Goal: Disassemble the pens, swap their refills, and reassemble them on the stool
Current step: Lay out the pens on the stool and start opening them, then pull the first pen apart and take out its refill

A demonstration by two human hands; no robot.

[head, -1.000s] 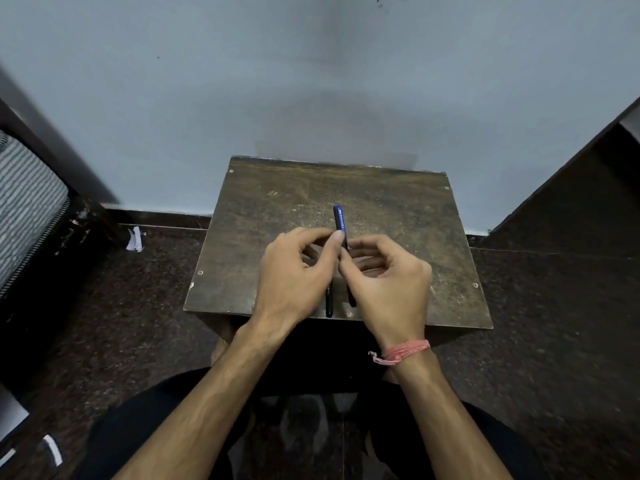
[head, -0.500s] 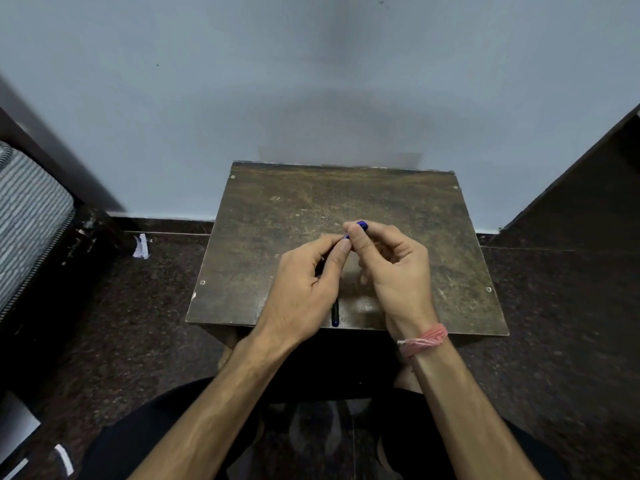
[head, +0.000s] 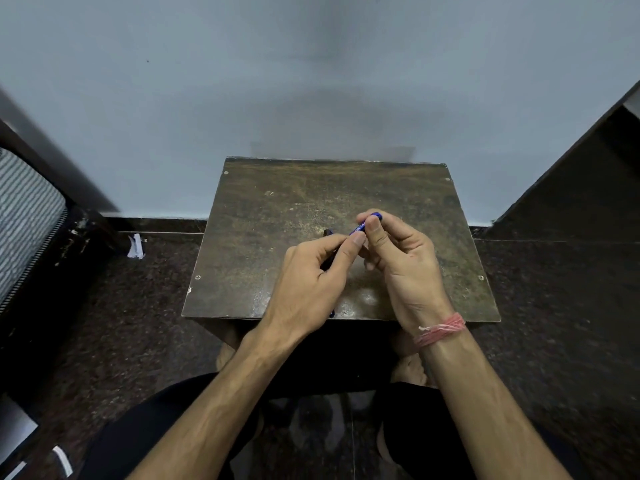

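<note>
Head view. Both hands work over the middle of the stool [head: 277, 209]. The right hand [head: 401, 258] pinches a blue pen [head: 365, 225] between thumb and forefinger, its far end poking out past the fingertips. The left hand [head: 311, 282] grips the near part of the same pen with thumb and forefinger curled on it. A second, darker pen [head: 327, 233] appears to lie on the stool under the left hand; only its far tip and a bit near the stool's front edge show.

Pen: slim, glossy blue barrel with pale lettering.

Judgement: light, stiff and slick plastic, so it can slip in a twist. Best hold is a firm pinch on each half, close to the joint. The refill inside is likely thin and bendable; draw it out straight.
</note>
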